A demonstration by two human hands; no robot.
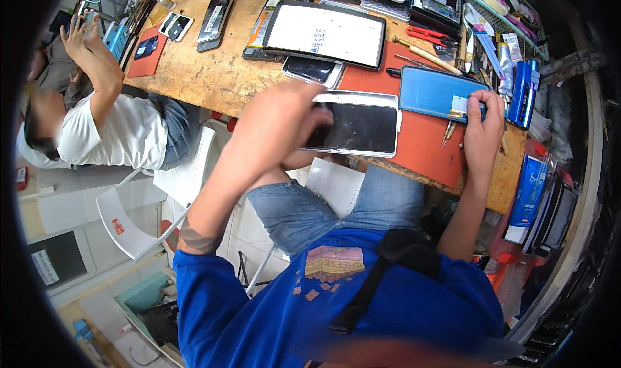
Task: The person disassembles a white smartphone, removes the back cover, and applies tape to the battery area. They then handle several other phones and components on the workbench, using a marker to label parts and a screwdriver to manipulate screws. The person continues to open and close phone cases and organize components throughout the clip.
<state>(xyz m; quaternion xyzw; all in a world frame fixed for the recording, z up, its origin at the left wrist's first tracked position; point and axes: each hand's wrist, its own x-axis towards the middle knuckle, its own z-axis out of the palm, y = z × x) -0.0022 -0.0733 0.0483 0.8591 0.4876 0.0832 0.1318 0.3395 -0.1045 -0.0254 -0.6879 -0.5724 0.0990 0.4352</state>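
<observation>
A white-framed device with a dark screen (359, 126), like a large phone or small tablet, lies at the table's front edge. Over its left end is my left hand (284, 123), its fingers smeared by motion, so whether it grips the device cannot be made out. My right hand (485, 125) pinches the right end of a flat blue phone-like panel (430, 91), thumb on top. Beside that thumb a small white label (459, 104) shows on the panel. Both pieces rest on or over an orange-red mat (424, 149), where a thin screwdriver (447, 135) partly shows below the panel.
Behind my hands lie a large tablet with a white, handwritten face (323, 33) and another phone (313, 70). Red cutters (429, 34), a wooden-handled tool (427, 55) and a green basket (527, 18) crowd the back right. Another person (97, 119) sits at the left, arms raised.
</observation>
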